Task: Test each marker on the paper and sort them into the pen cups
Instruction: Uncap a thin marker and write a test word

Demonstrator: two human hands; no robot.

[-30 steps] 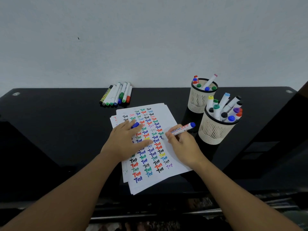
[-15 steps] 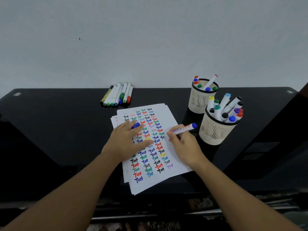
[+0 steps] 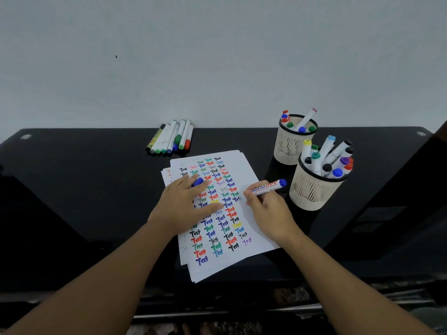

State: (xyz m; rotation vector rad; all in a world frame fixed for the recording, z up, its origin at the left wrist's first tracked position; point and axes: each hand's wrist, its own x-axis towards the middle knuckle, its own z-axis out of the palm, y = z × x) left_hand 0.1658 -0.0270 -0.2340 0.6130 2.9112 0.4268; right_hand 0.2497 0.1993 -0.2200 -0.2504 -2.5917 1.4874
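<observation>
A stack of white paper [image 3: 244,170] covered in coloured "Test" words lies in the middle of the black table. My right hand [image 3: 268,213] grips a white marker with a blue end [image 3: 268,186], its tip down on the paper's right side. My left hand [image 3: 183,206] rests flat on the paper, with the blue cap [image 3: 197,182] between its fingers. Two beige mesh pen cups stand to the right: the near cup [image 3: 312,192] and the far cup [image 3: 289,146], each holding several markers.
A row of several loose markers [image 3: 170,139] lies at the back of the table against the pale wall. The table's front edge [image 3: 217,286] runs just below the paper. A dark object [image 3: 411,189] rises at the right.
My right hand and the marker have shifted slightly while the tip stays on the paper. My left hand has stayed in place on the sheet.
</observation>
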